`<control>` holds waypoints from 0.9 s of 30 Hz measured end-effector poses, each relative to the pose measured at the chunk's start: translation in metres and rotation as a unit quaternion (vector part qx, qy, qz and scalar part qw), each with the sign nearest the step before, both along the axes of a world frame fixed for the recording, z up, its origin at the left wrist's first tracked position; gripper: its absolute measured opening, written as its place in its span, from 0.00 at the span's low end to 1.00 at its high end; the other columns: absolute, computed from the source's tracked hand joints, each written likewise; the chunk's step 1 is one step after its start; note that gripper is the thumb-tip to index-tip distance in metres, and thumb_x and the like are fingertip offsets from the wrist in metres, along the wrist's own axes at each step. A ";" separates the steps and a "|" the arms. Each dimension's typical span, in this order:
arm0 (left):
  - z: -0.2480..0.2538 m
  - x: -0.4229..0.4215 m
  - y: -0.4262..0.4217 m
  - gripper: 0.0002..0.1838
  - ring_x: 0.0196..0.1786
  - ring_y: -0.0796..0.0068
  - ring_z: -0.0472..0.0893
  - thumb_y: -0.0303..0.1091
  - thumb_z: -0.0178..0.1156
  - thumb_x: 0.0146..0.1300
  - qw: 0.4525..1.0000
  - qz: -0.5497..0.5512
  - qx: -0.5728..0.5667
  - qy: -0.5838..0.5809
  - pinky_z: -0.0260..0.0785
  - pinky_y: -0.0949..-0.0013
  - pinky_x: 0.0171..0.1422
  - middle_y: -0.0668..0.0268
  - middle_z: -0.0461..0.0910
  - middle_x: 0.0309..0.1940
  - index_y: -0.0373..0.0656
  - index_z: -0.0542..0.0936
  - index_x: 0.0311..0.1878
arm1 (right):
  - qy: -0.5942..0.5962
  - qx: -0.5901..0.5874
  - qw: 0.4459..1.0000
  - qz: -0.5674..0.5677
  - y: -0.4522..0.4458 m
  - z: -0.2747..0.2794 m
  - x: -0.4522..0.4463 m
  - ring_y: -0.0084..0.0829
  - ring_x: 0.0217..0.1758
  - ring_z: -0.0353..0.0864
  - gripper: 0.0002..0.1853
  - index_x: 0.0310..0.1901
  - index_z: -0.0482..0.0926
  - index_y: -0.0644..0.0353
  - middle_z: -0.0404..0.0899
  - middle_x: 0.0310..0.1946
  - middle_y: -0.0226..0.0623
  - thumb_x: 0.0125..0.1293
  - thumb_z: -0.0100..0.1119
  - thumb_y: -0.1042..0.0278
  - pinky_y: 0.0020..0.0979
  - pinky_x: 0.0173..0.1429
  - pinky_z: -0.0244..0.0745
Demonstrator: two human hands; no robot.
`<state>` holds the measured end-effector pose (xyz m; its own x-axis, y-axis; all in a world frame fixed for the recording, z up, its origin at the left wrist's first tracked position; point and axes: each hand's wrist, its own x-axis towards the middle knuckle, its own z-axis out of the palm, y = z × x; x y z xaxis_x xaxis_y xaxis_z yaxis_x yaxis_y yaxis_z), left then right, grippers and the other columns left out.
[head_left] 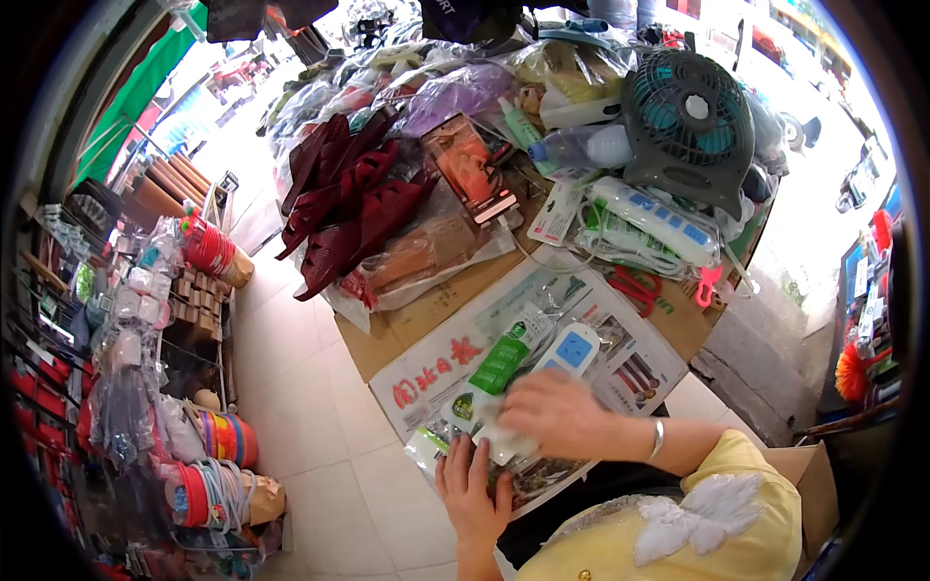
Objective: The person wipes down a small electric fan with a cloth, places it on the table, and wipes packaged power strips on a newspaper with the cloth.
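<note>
A packaged white power strip (572, 350) with a blue socket face lies on a newspaper (426, 373). Its clear wrapper has a green-and-white label (503, 363). My left hand (471, 489) rests with fingers spread on the near end of the package. Over its middle, my right hand (554, 412) is curled and somewhat blurred, pressing a crumpled white cloth (510, 442) against the wrapper. Whether that is cloth or tissue is hard to tell. Part of the power strip is hidden under the right hand.
Beyond the newspaper are red scissors (635, 290), another wrapped power strip (659, 221), a grey fan (690, 121), dark red sandals (349, 208) and a boxed item (469, 169). Cardboard (426, 320) lies underneath. Crowded shelves (126, 329) stand left across the tiled floor (305, 436).
</note>
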<state>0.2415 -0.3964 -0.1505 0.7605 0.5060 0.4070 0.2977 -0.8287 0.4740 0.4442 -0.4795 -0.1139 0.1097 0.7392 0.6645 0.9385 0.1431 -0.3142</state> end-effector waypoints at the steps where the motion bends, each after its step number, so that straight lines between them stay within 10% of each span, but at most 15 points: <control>1: 0.003 0.001 -0.001 0.28 0.70 0.47 0.69 0.39 0.63 0.62 1.000 0.001 -0.001 0.009 0.54 0.44 0.73 0.50 0.72 0.66 0.41 0.75 0.65 | 0.011 -0.028 0.999 -0.011 -0.006 0.002 0.014 0.32 0.43 0.79 0.17 0.41 0.79 0.49 0.79 0.38 0.28 0.46 0.69 0.67 0.35 0.49 0.73; 6: 0.006 0.003 -0.001 0.27 0.70 0.47 0.69 0.39 0.63 0.62 1.000 -0.003 -0.003 0.001 0.54 0.44 0.74 0.50 0.72 0.65 0.41 0.75 0.65 | 0.020 0.010 0.978 -0.207 -0.018 -0.015 0.075 0.34 0.39 0.78 0.15 0.36 0.80 0.47 0.80 0.35 0.27 0.43 0.71 0.68 0.37 0.42 0.73; 14: 0.000 0.002 0.000 0.27 0.69 0.47 0.69 0.39 0.63 0.62 1.000 -0.003 -0.001 -0.009 0.54 0.44 0.73 0.50 0.72 0.65 0.42 0.76 0.64 | -0.011 -0.012 1.000 0.017 -0.001 -0.007 -0.016 0.32 0.46 0.78 0.19 0.40 0.80 0.47 0.80 0.38 0.25 0.43 0.70 0.68 0.35 0.50 0.72; 24: 0.007 0.005 -0.002 0.27 0.69 0.48 0.69 0.39 0.63 0.62 1.000 -0.004 0.001 0.003 0.54 0.45 0.73 0.50 0.72 0.66 0.42 0.75 0.64 | 0.028 -0.039 0.977 -0.206 -0.018 -0.007 0.077 0.36 0.43 0.79 0.20 0.44 0.82 0.46 0.79 0.35 0.27 0.45 0.69 0.69 0.39 0.47 0.74; 27: 0.005 0.004 -0.002 0.27 0.69 0.48 0.69 0.39 0.63 0.62 1.000 -0.004 -0.004 0.001 0.54 0.45 0.74 0.50 0.72 0.66 0.42 0.75 0.64 | 0.006 -0.040 0.994 -0.102 -0.007 -0.020 0.037 0.35 0.43 0.78 0.19 0.43 0.82 0.46 0.79 0.37 0.27 0.45 0.68 0.68 0.38 0.49 0.73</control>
<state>0.2457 -0.3981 -0.1454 0.7653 0.5035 0.4010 0.2926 -0.8271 0.4799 0.4809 -0.4862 -0.1343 0.2698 0.7518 0.6016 0.9416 -0.0752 -0.3283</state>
